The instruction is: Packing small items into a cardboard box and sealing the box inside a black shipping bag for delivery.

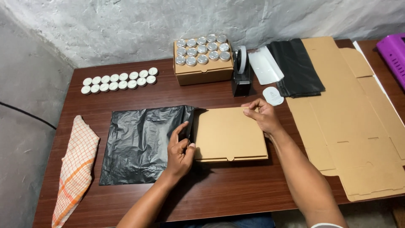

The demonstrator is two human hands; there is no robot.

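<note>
A closed flat brown cardboard box (228, 134) lies in the middle of the dark wooden table (236, 190). A black plastic bag (137, 143) is spread flat to its left, its open mouth meeting the box's left edge. My left hand (181, 150) pinches the bag's mouth edge right at that side of the box. My right hand (262, 115) grips the box's far right corner, fingers curled over the top edge.
Flat unfolded cardboard blanks (358, 126) cover the right side. At the back stand an open box of silver-lidded jars (202, 57), two rows of white-capped jars (120, 80), a tape dispenser (241, 71), stacked black bags (297, 67), white pouches (265, 65). A checked cloth (76, 164) lies left; a purple crate (392, 52) sits far right.
</note>
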